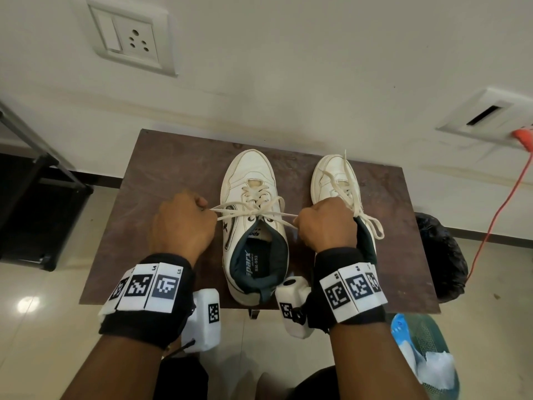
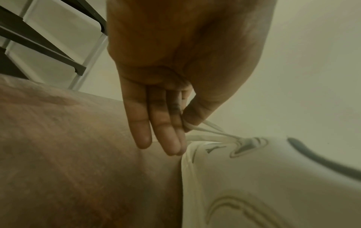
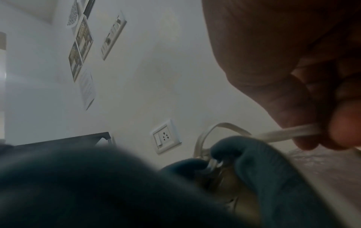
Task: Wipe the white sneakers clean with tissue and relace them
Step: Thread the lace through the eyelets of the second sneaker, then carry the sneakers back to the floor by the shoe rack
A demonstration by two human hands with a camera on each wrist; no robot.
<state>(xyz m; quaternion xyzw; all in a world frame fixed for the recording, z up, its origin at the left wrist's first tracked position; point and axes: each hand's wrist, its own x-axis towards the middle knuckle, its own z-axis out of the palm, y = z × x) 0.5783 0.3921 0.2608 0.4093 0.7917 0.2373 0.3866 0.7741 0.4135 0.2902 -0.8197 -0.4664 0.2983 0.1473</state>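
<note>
Two white sneakers stand side by side on a small brown table, toes pointing away from me. The left sneaker has a dark lining and its cream lace is stretched sideways across the tongue. My left hand pinches one lace loop between thumb and fingers at the shoe's left. My right hand pinches the other lace loop at its right, just above the dark collar. The right sneaker stands partly behind my right hand, its lace lying loose.
A black bag sits at the table's right edge. A green basket with crumpled white tissue stands on the floor at lower right. An orange cable hangs from a wall box. A dark metal rack stands left.
</note>
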